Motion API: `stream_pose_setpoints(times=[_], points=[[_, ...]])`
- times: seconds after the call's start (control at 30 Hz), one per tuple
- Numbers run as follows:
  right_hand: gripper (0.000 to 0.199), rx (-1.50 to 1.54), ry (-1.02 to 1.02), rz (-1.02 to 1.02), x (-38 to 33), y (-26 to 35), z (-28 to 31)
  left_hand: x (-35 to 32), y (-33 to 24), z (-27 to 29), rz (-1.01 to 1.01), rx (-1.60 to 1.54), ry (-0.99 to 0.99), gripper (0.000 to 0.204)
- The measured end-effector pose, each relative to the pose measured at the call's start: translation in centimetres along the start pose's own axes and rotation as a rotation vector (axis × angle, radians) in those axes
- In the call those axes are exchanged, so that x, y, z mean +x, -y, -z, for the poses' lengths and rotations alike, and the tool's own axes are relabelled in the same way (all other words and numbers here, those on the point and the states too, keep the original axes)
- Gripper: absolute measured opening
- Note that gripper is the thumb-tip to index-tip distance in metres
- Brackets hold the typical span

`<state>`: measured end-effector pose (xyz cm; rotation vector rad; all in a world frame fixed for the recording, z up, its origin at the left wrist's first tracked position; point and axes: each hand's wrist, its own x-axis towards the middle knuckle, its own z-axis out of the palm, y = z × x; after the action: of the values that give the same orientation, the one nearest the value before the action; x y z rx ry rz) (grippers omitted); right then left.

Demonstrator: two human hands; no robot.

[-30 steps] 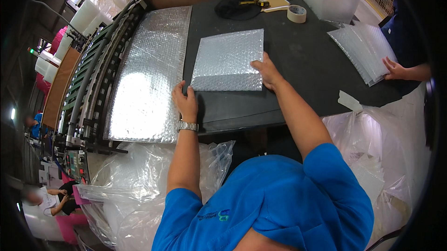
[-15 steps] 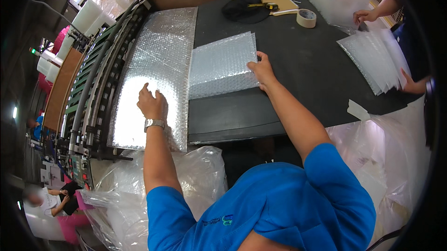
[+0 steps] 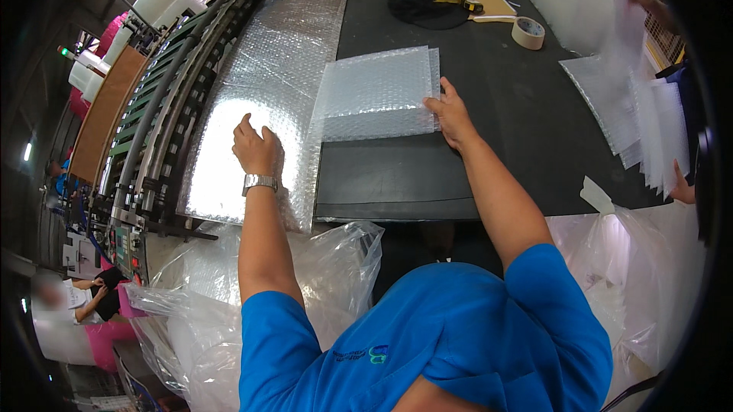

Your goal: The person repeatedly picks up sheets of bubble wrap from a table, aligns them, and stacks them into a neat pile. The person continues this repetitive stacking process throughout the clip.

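My right hand (image 3: 456, 118) grips the right edge of a few clear bubble-wrap bags (image 3: 374, 90), thumb on top. These bags lie slightly offset, one peeking out at the right. Their left edge overlaps a long, shiny bubble-wrap sheet (image 3: 286, 45) on the black table. My left hand (image 3: 256, 149), with a metal-band watch at the wrist, rests over that sheet with its fingers apart and nothing held. Bright glare hides part of the sheet around it.
A roller machine (image 3: 164, 99) borders the table's left side. At the back are a black cap (image 3: 424, 6), a tape measure (image 3: 472, 6) and a tape roll (image 3: 527, 33). On the right, a co-worker's hands handle a fanned pile of bubble bags (image 3: 603, 99). Plastic film (image 3: 267, 282) hangs at the front.
My right hand has shifted the bags slightly left and away, so they overlap the long sheet's edge. The co-worker has raised a bag from the pile. The whole view has shifted a little.
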<state>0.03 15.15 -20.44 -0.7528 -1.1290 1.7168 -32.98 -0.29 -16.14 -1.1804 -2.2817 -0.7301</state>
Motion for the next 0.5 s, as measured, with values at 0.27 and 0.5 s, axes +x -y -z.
stream_pose_setpoints(times=[0.27, 0.5], points=[[0.075, -0.117, -0.001, 0.089, -0.1, -0.4, -0.2, 0.1, 0.7, -0.2, 0.034, -0.083, -0.057, 0.044], [0.076, -0.122, -0.021, 0.066, 0.2, -0.6, 0.0, 0.2, 1.2, -0.2, 0.037, -0.126, -0.102, 0.051]])
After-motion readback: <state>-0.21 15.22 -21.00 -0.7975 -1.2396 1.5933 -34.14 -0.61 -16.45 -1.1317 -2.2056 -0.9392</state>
